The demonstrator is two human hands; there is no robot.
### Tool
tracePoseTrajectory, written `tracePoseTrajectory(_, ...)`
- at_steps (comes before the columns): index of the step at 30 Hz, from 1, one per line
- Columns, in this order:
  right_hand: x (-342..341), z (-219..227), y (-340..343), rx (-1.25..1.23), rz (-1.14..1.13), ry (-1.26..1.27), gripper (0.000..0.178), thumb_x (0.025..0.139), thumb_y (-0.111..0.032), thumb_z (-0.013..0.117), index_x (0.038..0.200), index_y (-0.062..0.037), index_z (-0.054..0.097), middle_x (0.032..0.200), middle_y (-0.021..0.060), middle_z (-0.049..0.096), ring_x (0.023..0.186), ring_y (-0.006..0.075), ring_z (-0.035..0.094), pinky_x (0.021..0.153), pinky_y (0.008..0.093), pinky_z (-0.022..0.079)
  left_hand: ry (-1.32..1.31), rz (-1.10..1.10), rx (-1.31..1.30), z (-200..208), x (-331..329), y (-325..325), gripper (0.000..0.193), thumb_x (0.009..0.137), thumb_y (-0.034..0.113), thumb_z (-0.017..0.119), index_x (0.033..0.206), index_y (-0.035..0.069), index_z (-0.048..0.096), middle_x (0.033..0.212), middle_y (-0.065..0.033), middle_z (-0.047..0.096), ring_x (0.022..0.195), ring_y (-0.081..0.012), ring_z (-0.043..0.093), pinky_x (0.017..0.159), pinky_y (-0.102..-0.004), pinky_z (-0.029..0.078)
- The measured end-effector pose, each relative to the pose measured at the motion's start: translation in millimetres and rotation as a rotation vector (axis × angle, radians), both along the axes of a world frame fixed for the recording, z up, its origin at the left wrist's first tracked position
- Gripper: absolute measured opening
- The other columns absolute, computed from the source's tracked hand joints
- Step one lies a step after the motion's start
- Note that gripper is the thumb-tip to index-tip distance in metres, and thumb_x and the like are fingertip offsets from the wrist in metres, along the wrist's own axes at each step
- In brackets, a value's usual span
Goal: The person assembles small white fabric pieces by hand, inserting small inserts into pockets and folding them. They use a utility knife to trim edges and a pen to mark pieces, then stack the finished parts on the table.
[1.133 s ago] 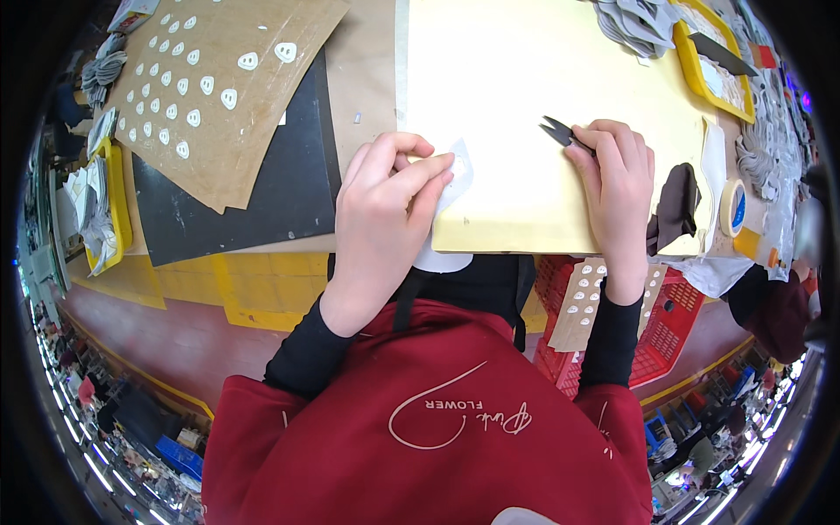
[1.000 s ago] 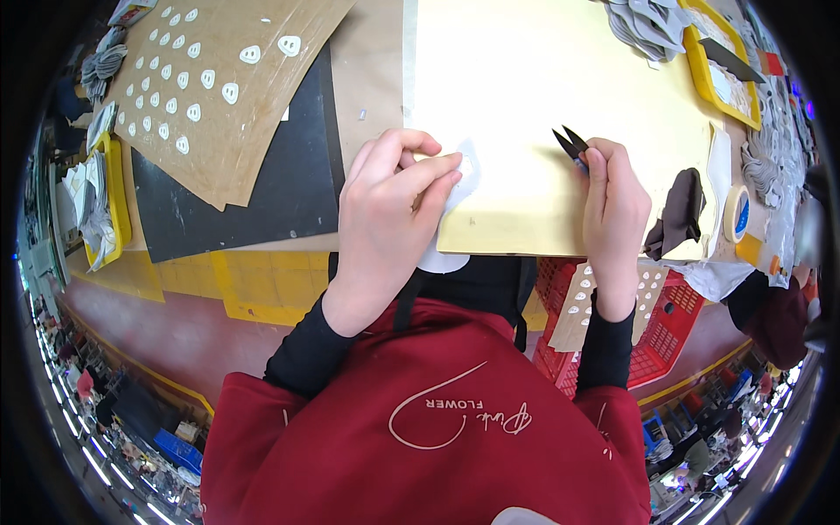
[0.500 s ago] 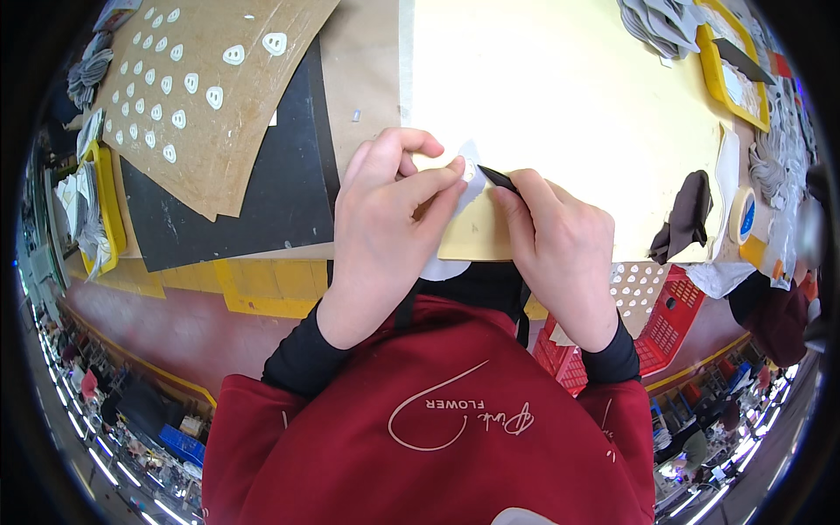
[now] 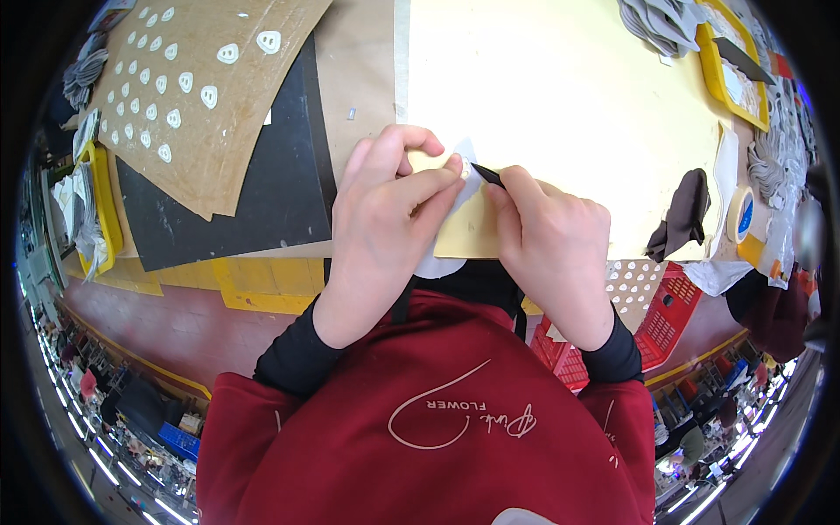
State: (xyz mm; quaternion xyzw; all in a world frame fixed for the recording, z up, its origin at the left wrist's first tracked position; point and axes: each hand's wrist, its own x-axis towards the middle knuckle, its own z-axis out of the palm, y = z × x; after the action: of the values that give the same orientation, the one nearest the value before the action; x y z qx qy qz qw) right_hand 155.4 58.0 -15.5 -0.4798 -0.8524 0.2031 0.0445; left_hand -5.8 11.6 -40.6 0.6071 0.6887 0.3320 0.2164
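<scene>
Pinched at the fingertips of my left hand (image 4: 385, 206) is the edge of a pale grey fabric piece (image 4: 469, 185), which hangs past the table's near edge. A small white patch (image 4: 465, 166) lies on that fabric, right by my thumb and index finger; the fingers partly cover it. My right hand (image 4: 553, 223) closes around a black pointed tool (image 4: 487, 175), its tip at the right side of the patch. Whether the tip touches the patch I cannot tell. Most of the tool is hidden inside my fingers.
Brown sheet (image 4: 197, 83) with rows of white snout-shaped patches lies on a black board (image 4: 227, 188) at left. Yellow trays (image 4: 107, 206) hold fabric pieces. Dark cloth (image 4: 681, 214) and a tape roll (image 4: 740, 215) lie right. Below the table stands a red crate (image 4: 669, 319).
My right hand has shifted slightly left, bringing the black tool's tip closer to the white patch. My left hand keeps its pinch. The whole view has slid a little.
</scene>
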Motion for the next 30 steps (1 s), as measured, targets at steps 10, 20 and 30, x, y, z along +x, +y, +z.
tracePoseTrajectory(10, 6, -9, -4, -0.015, -0.117, 0.157, 0.017, 0.090, -0.019, 0.062, 0.079, -0.0083, 0.056, 0.060, 0.0092, 0.060, 0.052, 0.0293, 0.060, 0.048, 0.0399, 0.045, -0.078, -0.003, -0.025, 0, -3, 0, 0.007, 0.082, 0.010, 0.071, 0.084, 0.004, 0.075, 0.096, -0.0041, 0.059, 0.074, -0.0194, 0.048, 0.070, -0.0325, 0.043)
tracePoseTrajectory(20, 4, -5, 0, -0.044, -0.078, 0.083, 0.017, 0.088, -0.019, 0.063, 0.076, -0.0077, 0.057, 0.055, 0.0105, 0.059, 0.049, 0.0306, 0.060, 0.046, 0.0411, 0.045, -0.103, -0.050, -0.065, 3, -6, 0, 0.009, 0.083, 0.008, 0.069, 0.089, 0.004, 0.075, 0.098, -0.0046, 0.058, 0.075, -0.0199, 0.048, 0.072, -0.0318, 0.044)
tracePoseTrajectory(30, 17, -13, 5, -0.093, -0.113, 0.367, 0.010, 0.086, -0.018, 0.067, 0.090, -0.0090, 0.067, 0.059, 0.0123, 0.060, 0.058, 0.0304, 0.065, 0.053, 0.0401, 0.049, -0.057, -0.053, -0.013, 1, -11, 0, 0.033, 0.079, 0.008, 0.074, 0.111, 0.004, 0.070, 0.105, -0.0088, 0.058, 0.096, -0.0232, 0.058, 0.083, -0.0310, 0.046)
